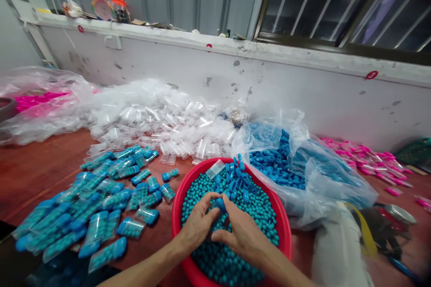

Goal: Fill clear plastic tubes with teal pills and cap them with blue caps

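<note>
In the head view, the left hand [197,224] and right hand [244,231] meet over a red basin [285,233] near the middle of the table's [43,161] near edge. Their fingers are drawn in close around a blue cap [221,205], held between the fingertips; whether a tube is under it is hidden. Teal beads [269,208] fill the basin, with loose caps [244,181] and a clear tube [215,169] on top toward its far rim. Capped tubes of beads [114,199] spread left to the table's near edge. Clear tubes [161,116] heap along the far edge. Right of the basin lies a bag [326,193] of caps; pink pieces [367,157] lie toward the far right corner.
</note>
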The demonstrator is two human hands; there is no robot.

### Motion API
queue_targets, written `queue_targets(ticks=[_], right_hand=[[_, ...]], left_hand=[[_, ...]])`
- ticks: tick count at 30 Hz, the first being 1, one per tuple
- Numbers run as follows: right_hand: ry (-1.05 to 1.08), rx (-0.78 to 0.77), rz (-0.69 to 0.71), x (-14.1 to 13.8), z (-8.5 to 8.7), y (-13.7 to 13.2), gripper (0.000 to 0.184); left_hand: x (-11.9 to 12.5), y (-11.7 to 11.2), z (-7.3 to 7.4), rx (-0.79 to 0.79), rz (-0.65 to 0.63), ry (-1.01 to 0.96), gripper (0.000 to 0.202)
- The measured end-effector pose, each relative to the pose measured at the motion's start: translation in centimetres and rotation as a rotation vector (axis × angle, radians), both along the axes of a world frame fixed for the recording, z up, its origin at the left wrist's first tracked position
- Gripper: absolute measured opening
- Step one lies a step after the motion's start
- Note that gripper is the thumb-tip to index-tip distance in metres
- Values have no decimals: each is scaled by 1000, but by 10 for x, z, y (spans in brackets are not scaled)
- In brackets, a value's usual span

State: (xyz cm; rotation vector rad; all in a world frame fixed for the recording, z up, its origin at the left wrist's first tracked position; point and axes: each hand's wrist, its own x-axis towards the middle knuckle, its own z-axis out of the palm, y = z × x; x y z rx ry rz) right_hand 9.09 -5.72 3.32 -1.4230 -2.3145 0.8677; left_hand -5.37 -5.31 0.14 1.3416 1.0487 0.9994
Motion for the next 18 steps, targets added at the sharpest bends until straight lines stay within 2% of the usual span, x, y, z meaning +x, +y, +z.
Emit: queue_targets(ticks=[2, 5, 8, 11, 15, 18], right_hand=[[-73, 10, -34, -3, -4, -3, 90], [-89, 3, -23, -2, -8, -4, 92], [32, -34, 5, 2, -8, 1, 70], [215, -170, 10, 6, -6, 7, 45], [405, -278, -41, 10, -12, 15, 35], [533, -413, -14, 13, -21, 19, 31]], left_hand=[[0, 3, -2, -27, 11, 5, 25], [0, 4, -4, -16, 43, 29, 26], [1, 1, -4, -74, 19, 17, 33], [1, -2, -2, -113, -36, 5, 37], [0, -4, 3, -110, -44, 17, 39], [1, -4, 5, -124, -71, 3, 41]])
